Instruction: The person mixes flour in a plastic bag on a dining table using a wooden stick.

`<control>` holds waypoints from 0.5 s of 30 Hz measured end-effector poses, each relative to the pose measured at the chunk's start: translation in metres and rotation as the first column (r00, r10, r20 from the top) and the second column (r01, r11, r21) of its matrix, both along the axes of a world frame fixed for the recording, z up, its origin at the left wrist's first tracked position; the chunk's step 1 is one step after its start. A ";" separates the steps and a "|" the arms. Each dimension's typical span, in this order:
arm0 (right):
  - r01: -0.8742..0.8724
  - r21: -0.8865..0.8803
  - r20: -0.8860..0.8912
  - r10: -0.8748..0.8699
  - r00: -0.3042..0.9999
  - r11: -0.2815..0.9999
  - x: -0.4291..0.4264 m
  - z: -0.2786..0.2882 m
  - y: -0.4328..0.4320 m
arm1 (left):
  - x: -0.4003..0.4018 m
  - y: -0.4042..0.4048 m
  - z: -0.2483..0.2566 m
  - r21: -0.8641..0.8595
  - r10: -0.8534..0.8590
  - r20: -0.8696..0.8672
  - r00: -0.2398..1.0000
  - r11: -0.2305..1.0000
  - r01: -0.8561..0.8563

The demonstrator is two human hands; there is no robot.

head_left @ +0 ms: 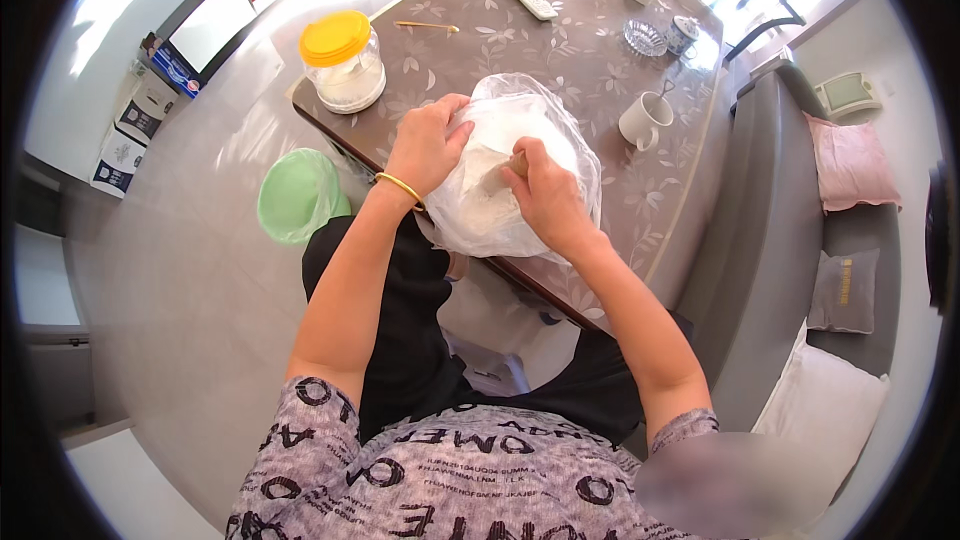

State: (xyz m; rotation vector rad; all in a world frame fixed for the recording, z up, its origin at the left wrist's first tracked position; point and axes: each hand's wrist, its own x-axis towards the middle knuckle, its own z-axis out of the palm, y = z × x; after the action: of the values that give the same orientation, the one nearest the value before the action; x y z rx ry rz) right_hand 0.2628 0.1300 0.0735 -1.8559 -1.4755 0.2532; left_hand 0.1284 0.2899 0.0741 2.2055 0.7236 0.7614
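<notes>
A clear plastic bag (pixel 581 146) of white powder (pixel 517 120) lies wide open at the table's near edge. My left hand (pixel 427 142), with a gold-coloured bangle at the wrist, grips the bag's left rim between thumb and fingers. Inside the bag mouth, my right hand (pixel 547 199) is closed around a pale, scoop-like tool (pixel 496 178). The tool's lower end is down in the powder, so its full shape is hidden. To the left stands a clear jar (pixel 349 82) with a yellow screw lid (pixel 335 38), partly filled with white powder.
A white mug (pixel 643 120) with a spoon stands right of the bag. Farther back are a glass ashtray (pixel 645 38), a lidded cup (pixel 681 35), a remote control (pixel 533 2) and a thin stick (pixel 427 26). A lined green bin (pixel 294 199) stands beside my knee; a grey sofa (pixel 739 187) runs along the right.
</notes>
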 end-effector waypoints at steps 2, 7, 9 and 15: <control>-0.023 0.012 -0.026 0.023 0.999 1.000 -0.005 0.008 0.000 | -0.004 0.000 -0.003 0.014 0.022 0.041 0.999 1.000 -0.023; -0.049 0.013 0.011 0.049 0.999 0.999 -0.001 -0.007 0.000 | 0.002 -0.001 0.003 -0.004 0.000 0.050 0.999 1.000 0.001; -0.024 -0.040 0.012 0.025 1.000 0.999 0.004 0.004 0.003 | 0.001 -0.002 0.005 -0.014 0.000 0.012 1.000 1.000 0.000; 0.004 -0.016 0.015 -0.004 1.000 1.000 -0.002 -0.003 0.000 | 0.001 0.001 0.000 -0.011 0.003 0.100 0.995 1.000 -0.002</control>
State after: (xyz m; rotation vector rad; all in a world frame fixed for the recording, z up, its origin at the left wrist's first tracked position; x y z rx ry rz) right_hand 0.2608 0.1303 0.0704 -1.8775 -1.4834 0.2504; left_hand 0.1290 0.2908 0.0738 2.1404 0.6794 0.8615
